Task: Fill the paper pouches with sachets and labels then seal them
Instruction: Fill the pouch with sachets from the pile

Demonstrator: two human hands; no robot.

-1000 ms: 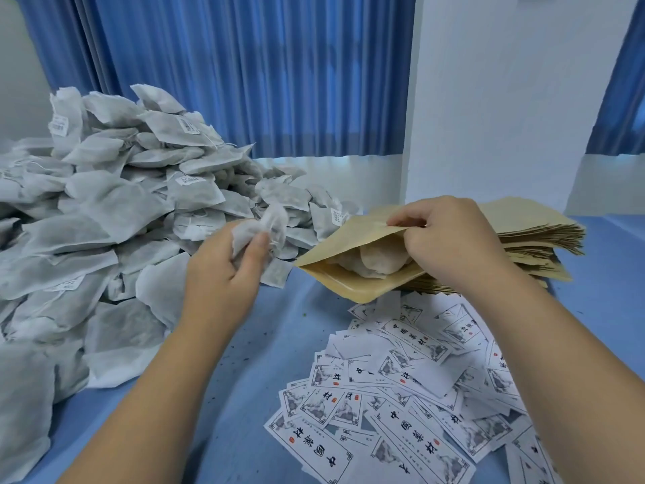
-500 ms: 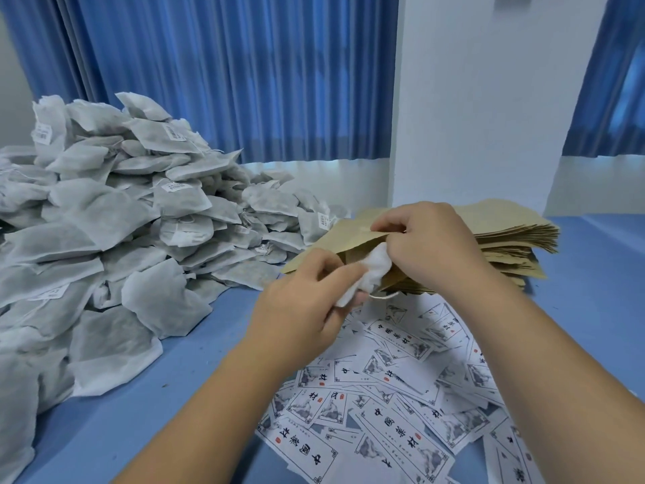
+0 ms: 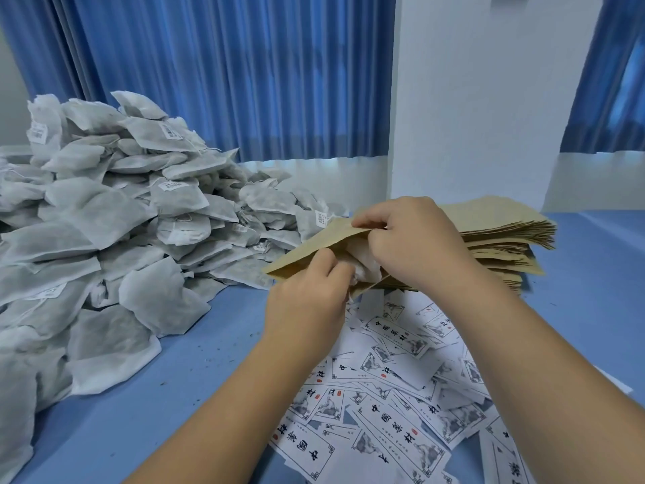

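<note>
Pinching the pouch (image 3: 314,246) open, the right hand (image 3: 413,246) meets the left hand (image 3: 307,303), which grips a sachet (image 3: 367,267).

Cannot see the tips of the fingers (image 3: 325,263) of the left hand (image 3: 307,302), curled in at the mouth of the paper pouch (image 3: 307,253). Shows only a crumpled white patch of the sachet (image 3: 366,265) between both hands; cannot tell how many lie inside. Hides the pouch's right end under the right hand (image 3: 415,246). Cuts off the sachet heap (image 3: 104,221) at the worktop's (image 3: 139,413) left side and the labels (image 3: 384,413) at its near edge. Cannot read the small tags (image 3: 172,132) on the sachets.
</note>
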